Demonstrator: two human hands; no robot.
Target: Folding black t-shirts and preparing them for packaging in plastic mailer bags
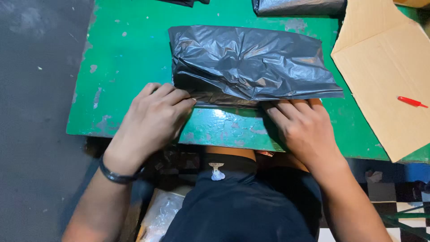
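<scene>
- Your left hand [154, 116] lies palm down on the green surface [130, 54], its fingers held together and curled a little at the tips.
- Those fingertips [183, 99] meet the near left corner of the black plastic bag [251, 62]; they press or pinch the bag's lower edge there, but you cannot tell which, since the thumb is hidden.
- Your right hand [304, 127] rests at the near right part of the same bag, knuckles up, fingers close together and bent.
- The fingers [291, 107] of that hand touch the bag's near edge and part of them slips under the crumpled plastic; whether they grip it is hidden from view.
- The bag itself lies flat and wrinkled on the surface, its long side running left to right, between your two hands and just beyond them.
- A dark band [118, 175] circles your left wrist.
- To the right, an opened cardboard box flap [380, 67] covers part of the surface, near the bag's right end but apart from it.
- A small red pen-like thing [411, 102] lies on that cardboard, well apart from your right hand.
- At the far edge, another dark plastic bundle [298, 6] sits beyond the bag, not touching it.
</scene>
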